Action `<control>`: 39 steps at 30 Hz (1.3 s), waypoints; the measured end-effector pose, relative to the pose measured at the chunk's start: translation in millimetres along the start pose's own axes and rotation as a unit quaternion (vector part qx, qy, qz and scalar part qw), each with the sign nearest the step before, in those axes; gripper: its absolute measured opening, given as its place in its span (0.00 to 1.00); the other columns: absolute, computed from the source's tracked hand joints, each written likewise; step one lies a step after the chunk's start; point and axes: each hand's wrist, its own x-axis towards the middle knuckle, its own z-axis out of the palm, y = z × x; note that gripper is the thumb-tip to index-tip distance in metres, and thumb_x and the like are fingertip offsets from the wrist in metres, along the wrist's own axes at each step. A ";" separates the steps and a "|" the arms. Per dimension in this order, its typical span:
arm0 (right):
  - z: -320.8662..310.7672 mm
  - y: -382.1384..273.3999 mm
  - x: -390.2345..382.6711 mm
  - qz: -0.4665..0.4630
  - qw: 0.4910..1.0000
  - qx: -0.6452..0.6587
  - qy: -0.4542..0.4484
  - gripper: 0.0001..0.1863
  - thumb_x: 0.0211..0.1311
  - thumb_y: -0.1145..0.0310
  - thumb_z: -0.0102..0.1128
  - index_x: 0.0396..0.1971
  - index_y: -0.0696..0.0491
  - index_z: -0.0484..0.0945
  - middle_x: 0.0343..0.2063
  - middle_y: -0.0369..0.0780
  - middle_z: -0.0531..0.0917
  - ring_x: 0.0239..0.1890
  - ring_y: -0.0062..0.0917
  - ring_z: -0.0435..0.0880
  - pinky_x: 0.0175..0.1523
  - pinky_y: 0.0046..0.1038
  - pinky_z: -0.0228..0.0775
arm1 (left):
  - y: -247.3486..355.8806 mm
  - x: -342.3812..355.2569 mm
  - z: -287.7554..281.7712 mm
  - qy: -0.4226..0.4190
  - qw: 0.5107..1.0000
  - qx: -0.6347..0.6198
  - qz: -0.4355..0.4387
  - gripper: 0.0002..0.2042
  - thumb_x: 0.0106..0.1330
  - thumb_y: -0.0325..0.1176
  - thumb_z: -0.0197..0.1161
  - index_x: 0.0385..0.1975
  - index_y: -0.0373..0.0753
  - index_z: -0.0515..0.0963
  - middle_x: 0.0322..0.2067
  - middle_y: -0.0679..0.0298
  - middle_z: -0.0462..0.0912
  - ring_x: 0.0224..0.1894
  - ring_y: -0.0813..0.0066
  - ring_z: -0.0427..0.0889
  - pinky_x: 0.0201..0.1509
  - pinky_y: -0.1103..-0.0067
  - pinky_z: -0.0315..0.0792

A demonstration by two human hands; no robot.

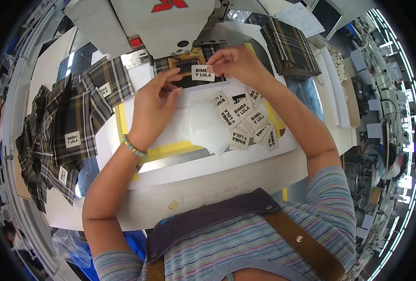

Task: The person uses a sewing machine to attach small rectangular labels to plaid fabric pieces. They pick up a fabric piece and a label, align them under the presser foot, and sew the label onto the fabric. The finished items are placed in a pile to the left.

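A small cream fabric label (202, 73) with dark print lies over a dark plaid fabric piece (189, 75) under the head of a white sewing machine (156, 23). My right hand (238, 63) pinches the label's right edge. My left hand (151, 107) presses on the plaid piece, its fingertips at the label's left side; a bead bracelet is on that wrist. A loose heap of the same cream labels (245, 122) lies on the table just right of my left hand.
A pile of plaid pieces with sewn labels (72, 126) spreads over the left of the white table (217, 182). A stack of plaid pieces (290, 47) sits at the back right. Yellow tape (170, 151) marks the work plate. Other workstations show at far right.
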 end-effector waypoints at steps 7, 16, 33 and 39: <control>6.7 -11.3 49.8 -0.039 0.995 -0.097 -0.007 0.13 0.61 0.66 0.79 0.40 0.59 0.91 0.33 0.37 0.93 0.34 0.17 0.88 0.43 0.23 0.80 | -9.2 4.7 -9.4 -0.018 0.961 0.195 0.197 0.19 0.67 0.23 0.71 0.58 0.36 0.83 0.58 0.57 0.88 0.61 0.52 0.83 0.64 0.65 0.80; 6.1 -0.4 63.5 -0.095 0.986 -0.127 -0.053 0.14 0.61 0.64 0.81 0.38 0.59 0.91 0.35 0.39 0.94 0.38 0.21 0.91 0.52 0.25 0.80 | -15.0 3.1 -2.4 -0.048 0.938 0.274 0.205 0.27 0.71 0.31 0.69 0.69 0.35 0.75 0.68 0.56 0.81 0.73 0.50 0.71 0.77 0.61 0.69; 14.0 4.2 34.2 -0.368 0.870 -0.312 0.099 0.09 0.62 0.69 0.71 0.41 0.50 0.93 0.42 0.36 0.90 0.48 0.35 0.87 0.53 0.38 0.82 | -19.2 6.0 -0.1 -0.057 0.944 0.250 0.206 0.27 0.68 0.27 0.70 0.68 0.35 0.76 0.67 0.56 0.79 0.75 0.49 0.70 0.79 0.60 0.66; 7.5 8.7 10.4 -0.376 0.829 -0.415 0.023 0.12 0.63 0.75 0.68 0.45 0.50 0.91 0.50 0.35 0.89 0.57 0.33 0.86 0.56 0.36 0.84 | -22.2 5.8 2.0 -0.054 0.948 0.238 0.202 0.27 0.66 0.26 0.71 0.67 0.35 0.77 0.67 0.56 0.79 0.75 0.50 0.70 0.79 0.60 0.67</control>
